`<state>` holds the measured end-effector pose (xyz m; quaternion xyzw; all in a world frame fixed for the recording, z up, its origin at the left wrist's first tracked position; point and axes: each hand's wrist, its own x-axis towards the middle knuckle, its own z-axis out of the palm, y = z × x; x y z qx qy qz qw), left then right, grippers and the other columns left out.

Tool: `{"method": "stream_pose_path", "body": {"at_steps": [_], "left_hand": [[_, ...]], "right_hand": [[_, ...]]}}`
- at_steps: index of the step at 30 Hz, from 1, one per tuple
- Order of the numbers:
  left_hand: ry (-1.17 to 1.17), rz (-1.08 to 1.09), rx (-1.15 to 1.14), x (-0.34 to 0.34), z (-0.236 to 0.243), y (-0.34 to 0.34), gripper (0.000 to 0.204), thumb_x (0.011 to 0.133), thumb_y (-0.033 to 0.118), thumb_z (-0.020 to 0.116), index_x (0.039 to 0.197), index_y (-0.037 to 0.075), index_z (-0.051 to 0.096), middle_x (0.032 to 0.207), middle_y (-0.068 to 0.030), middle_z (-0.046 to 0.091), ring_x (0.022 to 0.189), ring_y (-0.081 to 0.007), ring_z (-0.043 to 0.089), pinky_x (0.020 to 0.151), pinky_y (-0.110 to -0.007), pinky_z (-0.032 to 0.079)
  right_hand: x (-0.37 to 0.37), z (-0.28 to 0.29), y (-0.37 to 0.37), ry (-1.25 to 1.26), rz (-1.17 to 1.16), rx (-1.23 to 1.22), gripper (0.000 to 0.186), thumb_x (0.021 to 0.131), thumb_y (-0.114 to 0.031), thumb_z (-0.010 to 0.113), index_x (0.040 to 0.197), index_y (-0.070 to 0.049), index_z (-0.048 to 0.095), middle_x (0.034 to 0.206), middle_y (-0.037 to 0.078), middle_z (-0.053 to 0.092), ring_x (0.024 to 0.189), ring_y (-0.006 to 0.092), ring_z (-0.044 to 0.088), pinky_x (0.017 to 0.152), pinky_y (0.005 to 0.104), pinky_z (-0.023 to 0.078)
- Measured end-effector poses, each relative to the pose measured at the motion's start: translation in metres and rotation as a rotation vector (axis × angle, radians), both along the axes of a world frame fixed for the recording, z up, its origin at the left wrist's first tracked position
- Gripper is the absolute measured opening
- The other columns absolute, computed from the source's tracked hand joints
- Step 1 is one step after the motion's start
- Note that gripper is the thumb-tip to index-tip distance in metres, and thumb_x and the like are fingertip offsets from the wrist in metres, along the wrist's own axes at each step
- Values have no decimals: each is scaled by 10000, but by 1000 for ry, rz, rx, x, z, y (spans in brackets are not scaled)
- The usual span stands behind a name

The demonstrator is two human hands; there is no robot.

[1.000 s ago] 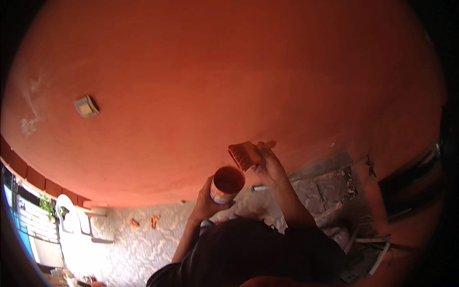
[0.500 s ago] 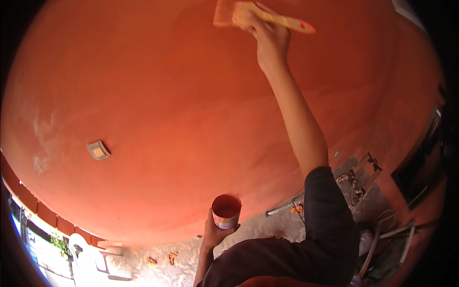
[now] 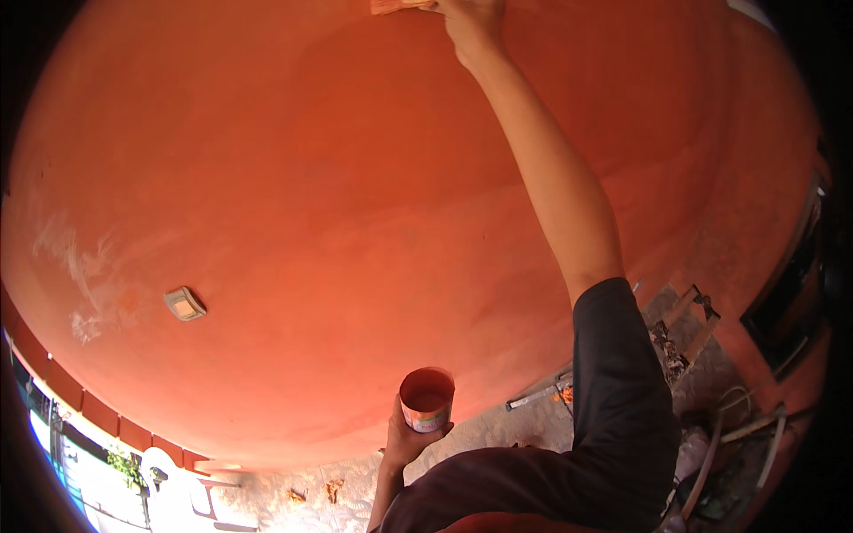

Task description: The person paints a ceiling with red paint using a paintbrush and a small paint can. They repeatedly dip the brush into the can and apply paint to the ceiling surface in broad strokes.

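High on an orange-red wall [image 3: 338, 231], my right hand [image 3: 475, 19] grips a paintbrush [image 3: 400, 5]. Its bristles lie at the wall's surface, and the upper part of the brush is cut off by the top edge of the view. Lower down, my left hand [image 3: 409, 438] is wrapped round a small paint can [image 3: 428, 417] from below and the side. The can is upright, its open top toward me, with reddish paint inside and a printed label on its front. Darker and lighter patches of orange show on the wall.
A square switch plate [image 3: 185, 304] sits on the wall at left, near whitish smears. Below are patterned flooring [image 3: 498, 435] and dry leaves [image 3: 334, 490]. Poles and clutter [image 3: 729, 435] lie at lower right, near a dark opening [image 3: 791, 293]. A white chair [image 3: 169, 484] stands at lower left.
My right hand and the brush have moved up and left along the wall, so the brush is now partly out of view. The paint can stays in my left hand. The view has shifted slightly.
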<state>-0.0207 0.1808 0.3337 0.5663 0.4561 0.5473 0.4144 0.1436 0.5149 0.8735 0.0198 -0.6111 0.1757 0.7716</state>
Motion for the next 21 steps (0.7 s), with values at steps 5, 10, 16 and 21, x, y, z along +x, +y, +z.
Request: {"method": "stream_pose_path", "body": {"at_steps": [5, 10, 16, 21], "left_hand": [[23, 30, -13, 11, 4, 8, 941, 754, 170, 1060, 1520, 32, 531, 1402, -156, 736, 1283, -254, 727, 1063, -436, 612], [33, 10, -33, 17, 1, 22, 939, 753, 83, 1037, 1527, 36, 507, 1384, -117, 708, 1246, -220, 719, 1027, -431, 630], [13, -28, -27, 27, 6, 33, 866, 761, 52, 1014, 1488, 31, 544, 1339, -104, 729, 1212, -214, 726, 1002, -423, 628], [46, -13, -35, 28, 7, 33, 878, 748, 93, 1029, 1487, 35, 557, 1336, -116, 739, 1211, -229, 730, 1017, -426, 618]], "right_hand": [[77, -1, 34, 47, -67, -40, 397, 1041, -34, 776, 1416, 77, 709, 1256, 167, 789, 1068, 219, 792, 859, 339, 706], [161, -7, 52, 107, -168, -108, 374, 1050, -45, 756, 1402, 74, 713, 1288, 164, 774, 1097, 237, 787, 875, 364, 704], [258, -16, 78, 205, -345, -196, 351, 1061, -49, 741, 1394, 61, 721, 1279, 151, 776, 1106, 245, 784, 886, 380, 704], [313, -16, 82, 343, -554, -95, 163, 1080, -48, 728, 1221, 20, 774, 1184, 126, 801, 1063, 228, 792, 839, 344, 672]]}}
